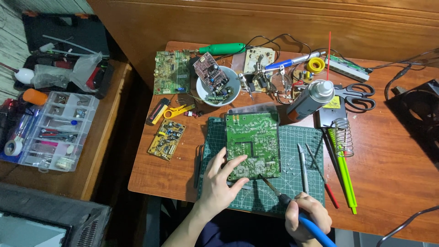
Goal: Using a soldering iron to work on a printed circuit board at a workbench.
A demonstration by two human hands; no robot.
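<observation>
At the near edge of a cluttered wooden table (388,183), a person's left hand (219,180) lies open, fingers spread and resting on the near left corner of a green circuit board (253,144), which sits solder side up on a green cutting mat (297,142) at the middle of the table. The right hand (307,218) is closed in a fist around the blue handle of a soldering iron (292,206), whose dark tip meets the board's near edge. The iron's handle runs out of the picture at the bottom, and both forearms are cut off there too. The small parts on the boards are too fine to make out. Farther back, a white bowl (218,89) holds a smaller circuit board tilted on its rim, with a few small components underneath. To the right of it a spray can (311,99) lies on its side beside black-handled scissors (356,96). On a lower bench at far left, a clear compartment box (57,130) holds assorted small tools and bits.
</observation>
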